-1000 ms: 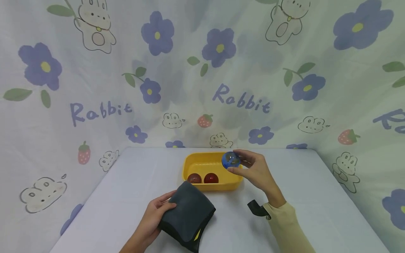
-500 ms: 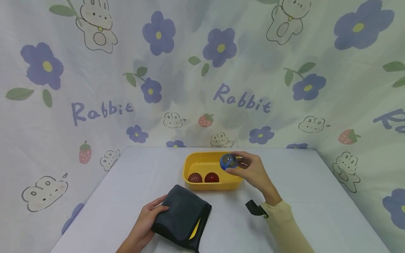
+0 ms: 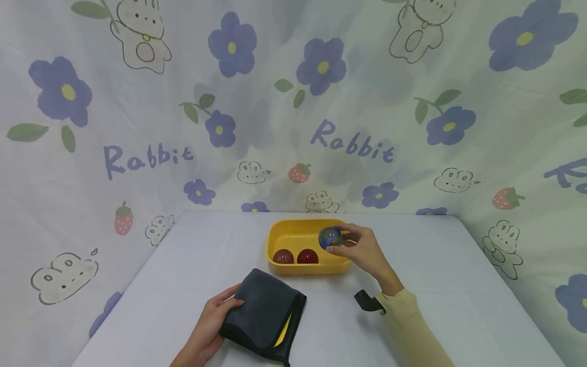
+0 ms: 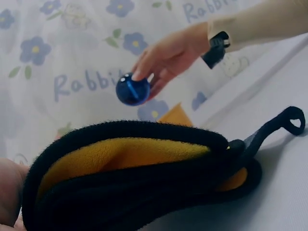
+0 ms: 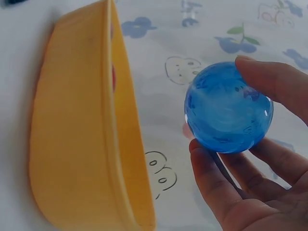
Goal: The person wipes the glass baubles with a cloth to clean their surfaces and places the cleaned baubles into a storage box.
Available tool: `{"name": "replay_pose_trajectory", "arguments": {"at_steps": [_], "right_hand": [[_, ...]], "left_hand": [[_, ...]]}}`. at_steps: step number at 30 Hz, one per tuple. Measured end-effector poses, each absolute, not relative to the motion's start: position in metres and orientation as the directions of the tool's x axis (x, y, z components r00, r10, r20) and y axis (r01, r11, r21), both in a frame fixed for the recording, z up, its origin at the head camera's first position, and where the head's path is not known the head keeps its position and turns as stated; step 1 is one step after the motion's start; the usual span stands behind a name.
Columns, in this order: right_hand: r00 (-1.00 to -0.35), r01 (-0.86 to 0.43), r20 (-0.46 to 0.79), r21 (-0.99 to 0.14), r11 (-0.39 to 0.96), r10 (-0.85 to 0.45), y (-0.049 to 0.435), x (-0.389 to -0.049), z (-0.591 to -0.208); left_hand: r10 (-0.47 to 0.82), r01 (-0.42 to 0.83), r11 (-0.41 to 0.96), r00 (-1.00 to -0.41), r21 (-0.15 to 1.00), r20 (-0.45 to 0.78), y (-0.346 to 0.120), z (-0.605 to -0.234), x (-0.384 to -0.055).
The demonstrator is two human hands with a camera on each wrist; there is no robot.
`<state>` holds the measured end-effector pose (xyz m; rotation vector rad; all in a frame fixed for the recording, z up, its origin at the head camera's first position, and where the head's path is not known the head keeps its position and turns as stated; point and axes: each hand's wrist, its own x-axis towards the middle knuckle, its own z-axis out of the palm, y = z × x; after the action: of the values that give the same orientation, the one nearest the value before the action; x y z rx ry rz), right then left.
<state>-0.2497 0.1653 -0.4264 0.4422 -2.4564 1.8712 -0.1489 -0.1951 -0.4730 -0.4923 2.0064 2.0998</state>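
My right hand (image 3: 364,255) pinches a clear blue glass ball (image 3: 330,237) between thumb and fingers, over the right part of a yellow plastic tub (image 3: 293,228). In the right wrist view, the ball (image 5: 228,107) sits above the tub's rim, apart from it. Two reddish balls, one brownish (image 3: 283,257) and one dark red (image 3: 308,256), lie inside along the near wall. Nearer the front, my left hand (image 3: 213,318) grips a folded dark grey cloth (image 3: 261,308) with black edging. Its yellow inner side (image 4: 120,154) and a hanging loop (image 4: 291,120) show in the left wrist view.
All this is on a white table (image 3: 206,255). Behind it hangs a pale curtain (image 3: 275,117) printed with flowers and rabbits, which also runs along both sides. A black strap (image 3: 368,302) sits at the right sleeve's cuff.
My right hand has come down slightly and left with the blue ball, which also looks turned. The left hand moved the cloth a little left and down, then stayed nearly still.
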Motion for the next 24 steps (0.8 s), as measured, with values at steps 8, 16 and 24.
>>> {"name": "replay_pose_trajectory", "arguments": {"at_steps": [8,16,24], "right_hand": [[-0.964,-0.201,0.140,-0.939,0.278,-0.226,0.168,-0.255,-0.437],[-0.964,-0.214,0.132,-0.901,0.377,-0.232,0.165,-0.258,-0.443],[-0.971,-0.201,0.105,-0.848,0.490,-0.217,0.159,-0.259,-0.448]], "left_hand": [[-0.089,-0.358,-0.071,-0.927,0.931,-0.364,-0.196,-0.474,-0.149],[-0.089,-0.365,-0.069,-0.925,0.928,-0.370,-0.197,-0.476,-0.147],[-0.093,-0.372,-0.078,-0.921,0.925,-0.378,-0.196,-0.476,-0.146]]}}
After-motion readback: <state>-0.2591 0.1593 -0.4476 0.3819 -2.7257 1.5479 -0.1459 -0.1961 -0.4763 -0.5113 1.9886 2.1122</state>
